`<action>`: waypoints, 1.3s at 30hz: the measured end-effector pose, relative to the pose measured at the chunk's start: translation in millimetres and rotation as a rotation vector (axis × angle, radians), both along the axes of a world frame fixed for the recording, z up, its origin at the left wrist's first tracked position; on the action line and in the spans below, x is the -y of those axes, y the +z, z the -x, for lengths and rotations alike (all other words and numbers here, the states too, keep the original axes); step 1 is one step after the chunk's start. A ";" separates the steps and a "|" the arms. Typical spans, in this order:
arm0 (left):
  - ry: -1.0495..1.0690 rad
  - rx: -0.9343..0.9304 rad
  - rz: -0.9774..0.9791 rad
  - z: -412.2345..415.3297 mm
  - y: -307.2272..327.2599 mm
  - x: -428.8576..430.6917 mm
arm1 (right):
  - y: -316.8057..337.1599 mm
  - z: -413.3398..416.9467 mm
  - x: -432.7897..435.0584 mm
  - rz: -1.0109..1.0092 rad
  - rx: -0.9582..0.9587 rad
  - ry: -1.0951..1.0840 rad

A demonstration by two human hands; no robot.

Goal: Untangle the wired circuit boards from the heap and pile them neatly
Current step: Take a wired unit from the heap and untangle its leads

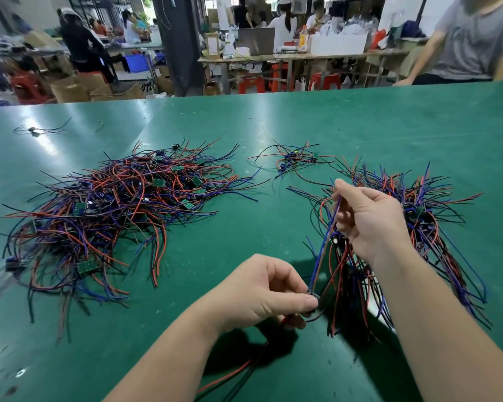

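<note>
Since leads snag on everything, board [312, 297]: pinched in my left hand [262, 291], thumb against fingertips, held up off the table [244, 126] so it hangs free of both piles.
Blue lead [323, 245]: my right hand [369, 219] pinches its far end. It's drawn straight between my hands so it can't loop round others.
Red and black leads [244, 364]: dangle loose below my left hand, toward me.
Heap [99, 210]: on the left, well apart. Tangled, boards at all angles. Source, I reckon.
Sorted pile [418, 227]: on the right, just behind my right hand. Boards bunched in the middle, wires fanned both ways. Likely drop spot.
Small cluster [294, 158]: far side, between the two. Purpose unclear.
Progress: heap looks bigger than the pile, so plenty left.
</note>
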State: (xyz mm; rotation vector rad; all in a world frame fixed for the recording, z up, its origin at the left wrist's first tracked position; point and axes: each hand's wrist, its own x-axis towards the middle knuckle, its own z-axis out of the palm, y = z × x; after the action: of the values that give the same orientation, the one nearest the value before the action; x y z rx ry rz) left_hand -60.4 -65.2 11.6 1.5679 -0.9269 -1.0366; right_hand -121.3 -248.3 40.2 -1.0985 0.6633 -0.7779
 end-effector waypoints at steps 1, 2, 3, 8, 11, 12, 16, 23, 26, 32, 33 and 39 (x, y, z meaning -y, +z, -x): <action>0.037 -0.005 0.025 0.0 -0.5 0.3 | -0.6 -0.9 -0.4 0.020 0.005 -0.019; 0.099 -0.021 0.062 -0.4 -0.4 1.2 | -1.9 -2.1 -0.6 0.041 0.004 -0.031; 0.187 -0.062 0.107 -1.7 -0.3 3.2 | -3.6 -3.8 -1.8 0.071 -0.011 -0.038; 0.670 -0.243 0.248 -21.4 -4.6 10.6 | -12.9 -8.5 -26.5 0.466 -0.203 0.211; 0.687 -0.080 0.226 -27.3 -11.9 7.9 | -17.4 -8.6 -46.8 0.758 -0.314 0.425; 0.665 0.026 0.208 -28.0 -13.8 7.3 | -18.4 -9.1 -50.0 0.830 -0.324 0.420; 0.713 0.496 0.176 -41.0 -13.3 0.8 | -10.3 -5.7 -43.3 0.914 -0.360 0.178; 0.910 0.798 -0.715 -75.5 -17.3 -29.2 | 1.0 13.1 1.1 1.163 -1.067 -0.204; 0.857 0.836 -0.754 -78.5 -21.0 -30.5 | 0.9 10.8 -2.5 1.143 -1.012 -0.199; 0.956 0.786 -0.473 -88.1 -21.1 -34.6 | -4.1 1.1 -21.1 1.142 -0.694 -0.091; 0.972 0.775 -0.455 -88.4 -20.8 -34.4 | -4.7 0.1 -24.0 1.133 -0.669 -0.066; 0.997 0.823 -0.481 -93.3 -21.5 -36.2 | -8.9 -3.1 -33.4 1.084 -0.619 0.047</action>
State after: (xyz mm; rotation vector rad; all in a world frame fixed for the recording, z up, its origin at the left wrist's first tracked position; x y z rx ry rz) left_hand 32.9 -29.0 -9.9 2.5299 -0.2459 0.1603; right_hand -118.2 -214.9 31.3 -2.3972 0.7207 -0.7556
